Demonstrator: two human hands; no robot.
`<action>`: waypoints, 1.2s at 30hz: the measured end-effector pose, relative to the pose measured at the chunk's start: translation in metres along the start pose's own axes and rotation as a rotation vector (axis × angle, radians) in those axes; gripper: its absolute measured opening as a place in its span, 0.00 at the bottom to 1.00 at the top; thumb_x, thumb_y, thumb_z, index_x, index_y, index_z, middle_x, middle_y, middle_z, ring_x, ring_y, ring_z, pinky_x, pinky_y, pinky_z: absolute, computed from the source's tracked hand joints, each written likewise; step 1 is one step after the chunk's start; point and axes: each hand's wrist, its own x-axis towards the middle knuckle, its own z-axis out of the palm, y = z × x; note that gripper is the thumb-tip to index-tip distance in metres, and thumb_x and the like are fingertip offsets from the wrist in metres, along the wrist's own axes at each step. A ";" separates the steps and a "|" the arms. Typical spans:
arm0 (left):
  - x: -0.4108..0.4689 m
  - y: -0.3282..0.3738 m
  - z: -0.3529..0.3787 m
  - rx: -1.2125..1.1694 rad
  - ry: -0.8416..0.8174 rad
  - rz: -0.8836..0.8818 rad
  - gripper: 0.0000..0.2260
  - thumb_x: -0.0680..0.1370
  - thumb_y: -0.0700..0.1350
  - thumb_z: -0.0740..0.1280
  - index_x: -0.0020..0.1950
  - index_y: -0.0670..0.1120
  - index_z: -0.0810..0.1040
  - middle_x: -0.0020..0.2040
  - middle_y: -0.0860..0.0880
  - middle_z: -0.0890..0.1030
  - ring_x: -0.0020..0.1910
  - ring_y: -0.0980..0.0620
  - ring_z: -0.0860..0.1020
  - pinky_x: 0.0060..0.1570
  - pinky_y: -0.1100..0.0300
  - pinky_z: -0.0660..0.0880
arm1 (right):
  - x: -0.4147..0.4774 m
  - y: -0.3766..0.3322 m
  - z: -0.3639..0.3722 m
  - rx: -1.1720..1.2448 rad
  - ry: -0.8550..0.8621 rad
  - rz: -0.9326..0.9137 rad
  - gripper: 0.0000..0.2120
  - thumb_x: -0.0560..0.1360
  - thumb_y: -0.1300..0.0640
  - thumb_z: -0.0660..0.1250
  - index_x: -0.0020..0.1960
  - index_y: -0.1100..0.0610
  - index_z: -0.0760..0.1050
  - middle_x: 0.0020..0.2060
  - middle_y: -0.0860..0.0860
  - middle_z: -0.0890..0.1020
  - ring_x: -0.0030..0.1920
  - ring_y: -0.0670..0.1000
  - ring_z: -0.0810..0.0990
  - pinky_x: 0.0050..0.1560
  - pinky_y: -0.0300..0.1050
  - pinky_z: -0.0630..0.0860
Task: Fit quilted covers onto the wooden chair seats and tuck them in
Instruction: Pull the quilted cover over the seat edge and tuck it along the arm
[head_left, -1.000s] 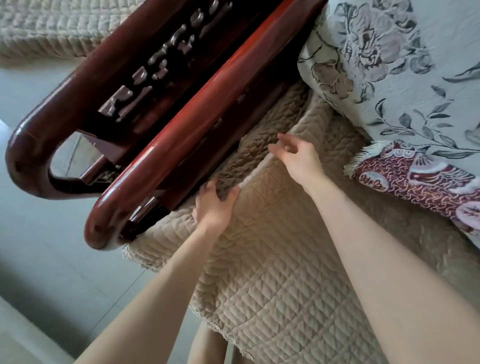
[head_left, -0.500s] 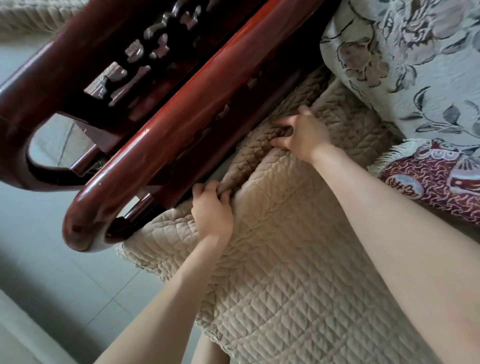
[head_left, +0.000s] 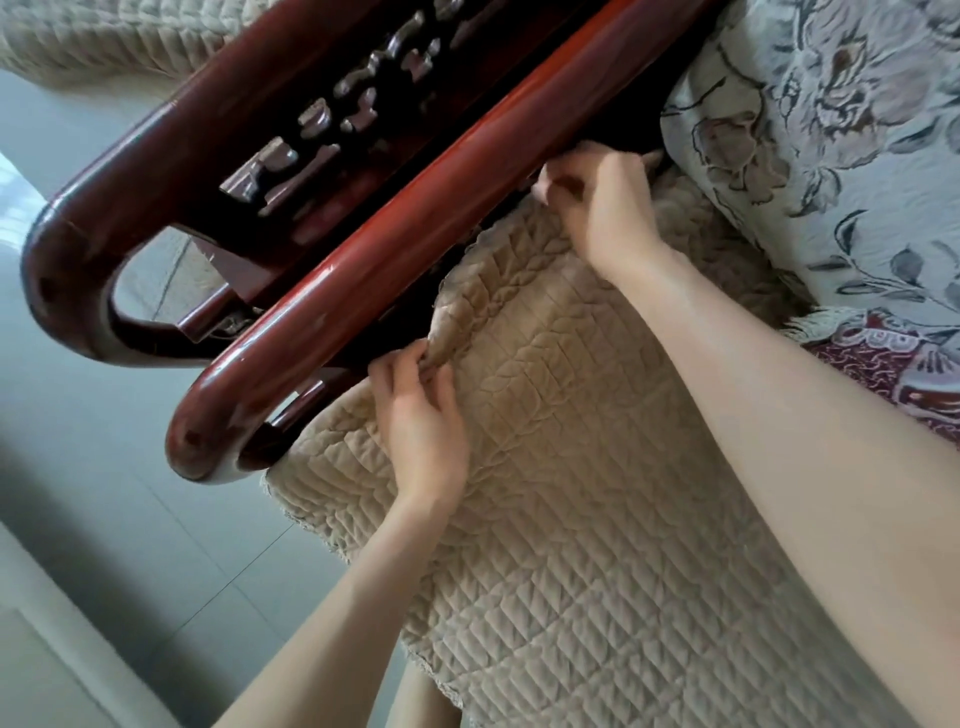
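Wooden chair (head_left: 415, 208) – quilted cover (head_left: 597, 467) and floral cushion (head_left: 857, 156) lie on it

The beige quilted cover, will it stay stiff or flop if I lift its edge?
Probably floppy: the quilted cover bunches into folds where the left hand pinches it. Likely padded, given its puffy stitching. Its front edge hangs free, so it may slide.

Right hand (head_left: 597, 202): your fingertips blur, partly hidden under the armrest (head_left: 415, 213); grip unclear.
Quilted cover (head_left: 597, 493): its far edge vanishes beneath that rail.
Floral cushion (head_left: 841, 156): cut off at right edge.
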 end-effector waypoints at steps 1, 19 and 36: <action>-0.002 -0.002 0.001 0.006 -0.013 0.008 0.15 0.81 0.41 0.62 0.67 0.44 0.72 0.65 0.50 0.67 0.58 0.53 0.74 0.64 0.54 0.70 | -0.004 0.002 0.000 -0.008 0.005 0.006 0.07 0.75 0.58 0.67 0.45 0.61 0.81 0.41 0.53 0.82 0.44 0.53 0.80 0.48 0.46 0.75; 0.011 -0.001 0.052 0.650 -0.487 0.199 0.24 0.83 0.55 0.46 0.78 0.50 0.51 0.79 0.51 0.52 0.76 0.49 0.52 0.71 0.46 0.53 | -0.036 0.062 0.003 -0.556 -0.462 0.158 0.29 0.79 0.38 0.52 0.73 0.54 0.66 0.75 0.54 0.64 0.76 0.54 0.57 0.75 0.60 0.42; 0.014 -0.007 0.054 0.516 -0.162 0.536 0.18 0.79 0.46 0.60 0.67 0.41 0.72 0.68 0.41 0.70 0.67 0.45 0.64 0.64 0.49 0.62 | -0.027 0.063 -0.012 -0.433 -0.123 -0.057 0.12 0.76 0.54 0.66 0.55 0.59 0.81 0.56 0.56 0.80 0.63 0.63 0.70 0.70 0.56 0.59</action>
